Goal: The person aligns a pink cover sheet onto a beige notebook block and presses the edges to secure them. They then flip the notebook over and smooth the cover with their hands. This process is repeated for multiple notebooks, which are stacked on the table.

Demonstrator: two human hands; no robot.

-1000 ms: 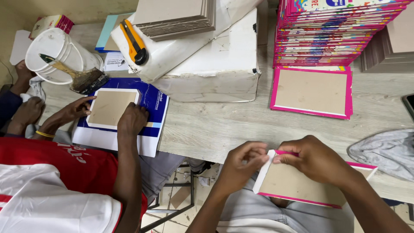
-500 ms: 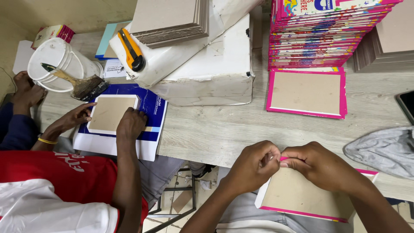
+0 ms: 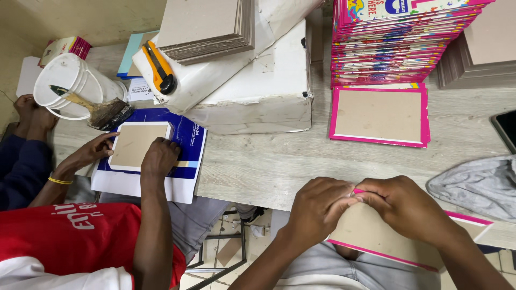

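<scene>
I hold a brown cardboard panel wrapped in pink-edged paper at the table's near edge, over my lap. My left hand and my right hand meet at its top left corner, fingertips pinching the pink paper flap there. Both hands cover that corner, so the fold itself is hidden.
A finished pink-edged panel lies below a tall stack of colourful covers. A co-worker's hands press a board on a blue sheet. Nearby are a white bucket with a brush, a white box with an orange cutter, a grey cloth.
My hands have closed together over the panel's top left corner, covering the white edge that showed before. The panel has slid slightly lower and right. The co-worker's hands barely moved.
</scene>
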